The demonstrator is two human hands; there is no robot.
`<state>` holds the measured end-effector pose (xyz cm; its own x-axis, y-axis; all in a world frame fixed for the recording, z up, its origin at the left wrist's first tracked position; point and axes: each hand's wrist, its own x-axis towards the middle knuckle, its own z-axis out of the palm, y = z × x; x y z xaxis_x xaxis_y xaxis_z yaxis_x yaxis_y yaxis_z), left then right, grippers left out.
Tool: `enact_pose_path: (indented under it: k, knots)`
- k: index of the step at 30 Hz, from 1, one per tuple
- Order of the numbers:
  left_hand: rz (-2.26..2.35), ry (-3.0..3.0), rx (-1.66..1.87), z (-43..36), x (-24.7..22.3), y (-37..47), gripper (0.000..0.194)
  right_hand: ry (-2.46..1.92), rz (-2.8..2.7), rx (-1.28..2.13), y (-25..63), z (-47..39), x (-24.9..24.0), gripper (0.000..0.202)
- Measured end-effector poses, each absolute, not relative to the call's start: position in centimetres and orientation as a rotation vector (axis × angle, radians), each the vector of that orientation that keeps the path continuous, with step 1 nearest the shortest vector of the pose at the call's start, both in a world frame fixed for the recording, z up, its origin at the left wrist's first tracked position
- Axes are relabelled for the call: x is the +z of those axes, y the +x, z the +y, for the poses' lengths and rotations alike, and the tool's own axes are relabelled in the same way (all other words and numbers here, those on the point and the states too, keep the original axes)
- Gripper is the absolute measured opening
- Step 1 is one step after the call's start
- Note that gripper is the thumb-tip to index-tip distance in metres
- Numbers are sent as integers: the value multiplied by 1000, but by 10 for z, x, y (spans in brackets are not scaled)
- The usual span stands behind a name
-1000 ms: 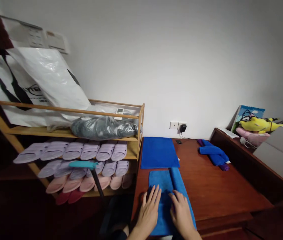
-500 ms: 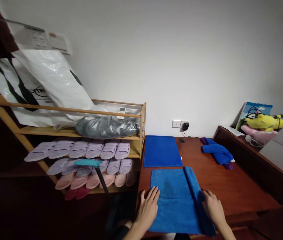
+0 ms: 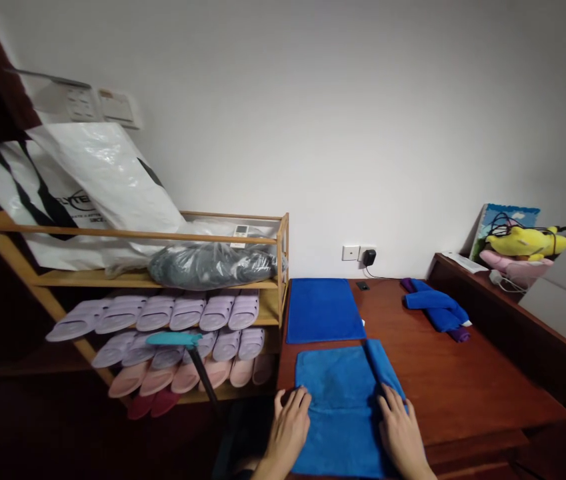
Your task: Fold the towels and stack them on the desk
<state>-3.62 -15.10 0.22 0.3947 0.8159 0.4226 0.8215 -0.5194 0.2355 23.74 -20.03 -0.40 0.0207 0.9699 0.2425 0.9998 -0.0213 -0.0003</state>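
Note:
A blue towel (image 3: 339,400) is spread on the brown wooden desk in front of me, its right side rolled into a narrow strip. My left hand (image 3: 290,423) rests at the towel's left edge, fingers loosely bent and thumb apart. My right hand (image 3: 400,423) is on the rolled strip, with its fingers over the top and its thumb on the outer side. Just beyond lies a darker blue towel (image 3: 325,311), flat and square. Farther right, rolled blue and purple cloths (image 3: 435,307) lie across each other.
Left of the desk (image 3: 477,380) stands a wooden shoe rack (image 3: 283,267) with several slippers (image 3: 217,312) and bags. A teal-headed stick (image 3: 175,339) leans before it. A raised ledge on the right bears a yellow plush toy (image 3: 527,241). A black plug (image 3: 369,257) is in the wall.
My right hand has moved left and a little forward along the towel, and the rolled strip has shifted slightly inward with it. My left hand has dropped slightly, its fingers more bent. The view has tilted up.

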Motion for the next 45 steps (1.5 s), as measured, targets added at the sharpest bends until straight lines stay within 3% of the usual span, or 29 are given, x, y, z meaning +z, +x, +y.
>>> enact_pose_path:
  k: [12,18,22,32,39,42,45]
  knots:
    - [-1601,-2553,-518,-146,8,-53,47,-2337,-1783,-427,332,-206,11,46]
    - [-1459,-2621,-523,-145,-11,-13,66,-1779,-1950,36,249,-193,3,45]
    - [-1495,-2721,-552,-148,-3,20,54,-1757,-1965,187,202,-188,-4,49]
    - [-1554,-2778,-467,-142,6,5,52,-2146,-1915,-275,339,-194,-32,54]
    - [-1562,-2760,-463,-145,6,-1,51,-2374,-1868,-214,424,-204,-26,48]
    - [-1556,-2745,-475,-147,5,-9,52,-2460,-1662,-408,422,-204,-18,49]
    - [-1564,-2736,-475,-151,7,-15,52,-2257,-1670,-458,374,-200,-6,49]
